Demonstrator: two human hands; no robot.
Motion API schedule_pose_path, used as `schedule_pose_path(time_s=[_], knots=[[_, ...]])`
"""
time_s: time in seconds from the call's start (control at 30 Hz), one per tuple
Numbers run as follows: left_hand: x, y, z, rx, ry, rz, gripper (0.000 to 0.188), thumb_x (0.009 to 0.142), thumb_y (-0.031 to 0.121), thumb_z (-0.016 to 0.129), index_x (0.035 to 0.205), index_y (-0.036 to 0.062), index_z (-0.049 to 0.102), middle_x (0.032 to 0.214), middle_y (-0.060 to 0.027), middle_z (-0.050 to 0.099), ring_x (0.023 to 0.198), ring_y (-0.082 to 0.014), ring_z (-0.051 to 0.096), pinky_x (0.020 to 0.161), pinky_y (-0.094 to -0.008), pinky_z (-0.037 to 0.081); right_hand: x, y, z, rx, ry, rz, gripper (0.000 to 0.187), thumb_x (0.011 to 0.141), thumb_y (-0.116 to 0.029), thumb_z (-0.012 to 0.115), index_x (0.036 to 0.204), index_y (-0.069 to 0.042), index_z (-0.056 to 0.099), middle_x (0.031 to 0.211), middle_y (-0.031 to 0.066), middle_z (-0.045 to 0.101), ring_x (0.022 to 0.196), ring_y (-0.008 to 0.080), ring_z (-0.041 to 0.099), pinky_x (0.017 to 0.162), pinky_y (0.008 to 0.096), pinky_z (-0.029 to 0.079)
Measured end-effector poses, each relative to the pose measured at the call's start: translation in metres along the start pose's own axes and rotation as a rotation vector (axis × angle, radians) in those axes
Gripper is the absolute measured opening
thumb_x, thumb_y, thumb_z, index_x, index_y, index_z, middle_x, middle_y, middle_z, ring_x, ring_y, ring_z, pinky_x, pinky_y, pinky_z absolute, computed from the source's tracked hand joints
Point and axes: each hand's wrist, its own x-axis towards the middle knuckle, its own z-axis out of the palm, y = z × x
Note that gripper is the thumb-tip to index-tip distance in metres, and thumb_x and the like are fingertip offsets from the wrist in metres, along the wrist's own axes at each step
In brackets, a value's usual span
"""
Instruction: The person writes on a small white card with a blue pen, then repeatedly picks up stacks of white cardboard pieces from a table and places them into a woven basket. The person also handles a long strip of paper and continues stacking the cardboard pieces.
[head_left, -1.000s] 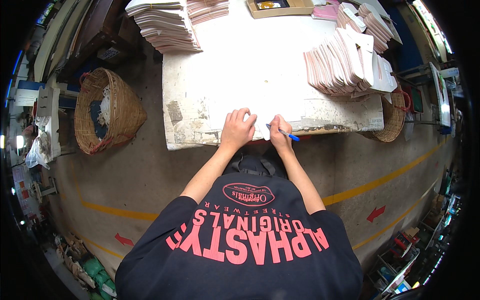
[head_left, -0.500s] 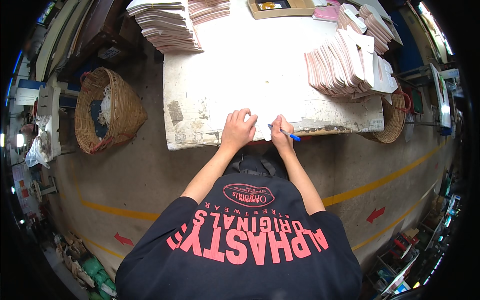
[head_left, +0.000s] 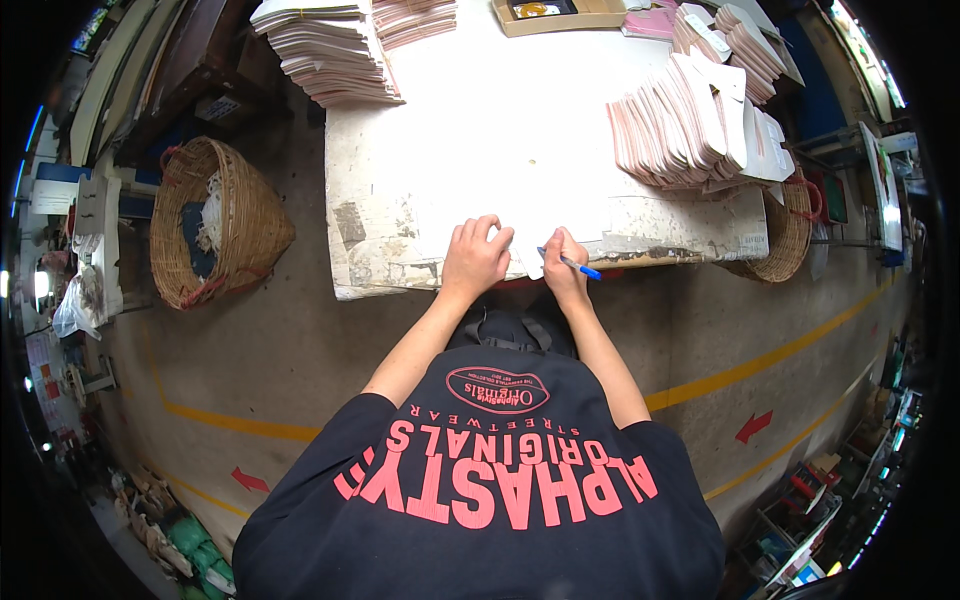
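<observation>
At the near edge of the white worktable (head_left: 365, 165), my right hand (head_left: 566, 270) is closed round a blue pen (head_left: 582, 268). The pen's tip points left, and its bright blue end sticks out to the right. My left hand (head_left: 477, 258) lies on the tabletop with its fingers a little bent and apart. Between the two hands is a small white piece of paper (head_left: 525, 264), partly over the table's edge. Glare on the white surface hides its outline and any marks on it.
Stacks of pink-edged white pieces stand at the far left (head_left: 325, 55) and right (head_left: 670, 125) of the table. An open cardboard box (head_left: 560, 22) sits at the back. Wicker baskets flank the table, one left (head_left: 245, 225), one right (head_left: 785, 245), partly under the table's corner.
Almost nothing differs. Both hands, the pen and the paper keep their places, and the whole view has shifted very slightly.
</observation>
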Motion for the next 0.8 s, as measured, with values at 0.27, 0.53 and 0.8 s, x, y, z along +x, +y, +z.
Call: schedule_pose_path(time_s=[0.27, 0.53, 0.8], knots=[[0.0002, 0.0009, -0.001, -0.018, 0.011, -0.006, 0.03, 0.077, 0.013, 0.075, 0.107, 0.0155, 0.07, 0.113, -0.0062, 0.061, 0.103, -0.0267, 0.06, 0.087, -0.0431, 0.048, 0.0007, -0.0048, -0.0037, 0.019, -0.04, 0.063, 0.041, 0.113, -0.025, 0.047, 0.081, -0.001, 0.055, 0.065, 0.0192, 0.058, 0.06, 0.0392, 0.061, 0.06, 0.046, 0.049], [0.0006, 0.0014, -0.0011, -0.022, 0.016, -0.003, 0.03, 0.076, 0.011, 0.074, 0.106, 0.0154, 0.069, 0.112, -0.0062, 0.061, 0.1, -0.0282, 0.06, 0.087, -0.0435, 0.048, 0.0008, -0.0068, -0.0041, 0.01, -0.019, 0.024, 0.041, 0.113, -0.024, 0.047, 0.081, 0.0, 0.054, 0.066, 0.0196, 0.058, 0.06, 0.0382, 0.061, 0.06, 0.0457, 0.049], [0.001, 0.0019, -0.0019, -0.033, 0.018, -0.004, 0.03, 0.076, 0.01, 0.073, 0.105, 0.0151, 0.068, 0.111, -0.0067, 0.06, 0.101, -0.029, 0.06, 0.087, -0.0441, 0.048, 0.0028, -0.0094, -0.0051, 0.039, -0.013, 0.065, 0.04, 0.113, -0.023, 0.046, 0.081, 0.0, 0.054, 0.065, 0.0185, 0.058, 0.058, 0.0368, 0.061, 0.059, 0.0458, 0.048]])
